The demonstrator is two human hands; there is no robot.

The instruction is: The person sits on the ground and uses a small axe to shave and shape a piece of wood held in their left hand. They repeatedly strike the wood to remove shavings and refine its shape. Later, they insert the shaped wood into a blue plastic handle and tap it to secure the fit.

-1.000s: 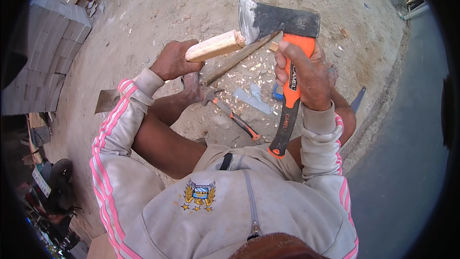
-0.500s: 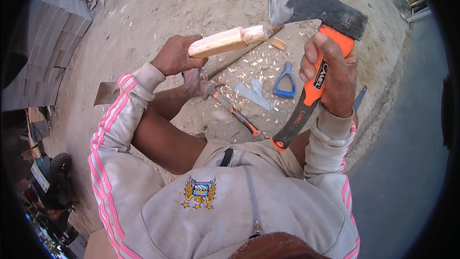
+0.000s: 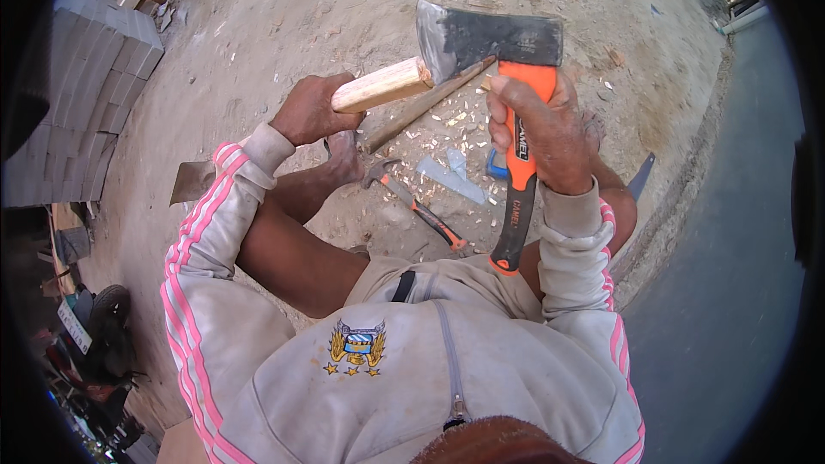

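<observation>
My left hand [image 3: 314,110] is wrapped round one end of a short, pale, roughly squared piece of wood [image 3: 378,90], which slants up to the right. My right hand [image 3: 550,139] grips an axe [image 3: 514,196] by its orange and black handle, just under the head. The dark axe head [image 3: 507,37] points left, its worn silvery cutting edge at the far end of the wood. That edge overlaps the wood's end, so I cannot tell how deep it sits. Below lies a blue D-shaped handle [image 3: 496,164], mostly hidden behind the axe and right hand.
A claw hammer [image 3: 423,208], a long wooden pole [image 3: 421,112] and flat translucent scraps [image 3: 451,180] lie among wood chips on the dirt. A grey metal blade [image 3: 191,182] is by my left arm. Grey blocks [image 3: 99,94] are stacked left, above a motorbike [image 3: 99,331].
The axe has swung left and down from the upper right, and its edge now meets the wood's end. The blue handle has become mostly covered. The left hand stays nearly in place.
</observation>
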